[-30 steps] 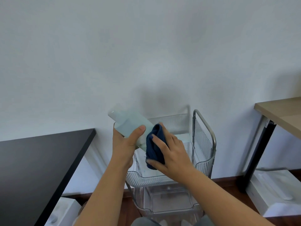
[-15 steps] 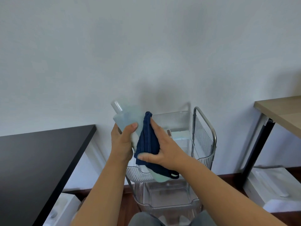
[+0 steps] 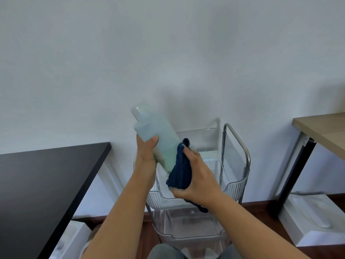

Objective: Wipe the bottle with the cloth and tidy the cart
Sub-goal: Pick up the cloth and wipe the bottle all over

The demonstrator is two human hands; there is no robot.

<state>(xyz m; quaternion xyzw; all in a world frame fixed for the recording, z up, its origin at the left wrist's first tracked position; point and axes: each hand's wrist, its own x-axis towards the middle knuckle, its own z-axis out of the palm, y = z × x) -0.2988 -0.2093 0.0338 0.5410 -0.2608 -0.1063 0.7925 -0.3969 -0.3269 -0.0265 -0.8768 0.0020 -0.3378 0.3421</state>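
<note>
left hand (image 3: 145, 157) gripping bottle (image 3: 158, 135), right hand (image 3: 197, 176) pressing cloth (image 3: 180, 171)

Frosted plastic bottle (image 3: 156, 135), dark blue soft cloth (image 3: 180, 171), clear ribbed plastic cart (image 3: 235, 186) with shiny metal frame, matt black tabletop (image 3: 43, 184) left.

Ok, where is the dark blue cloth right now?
In the head view, the dark blue cloth sits just right of centre, gripped by the right hand and pressed on the lower part of the pale blue translucent bottle, above the clear plastic cart.
</note>
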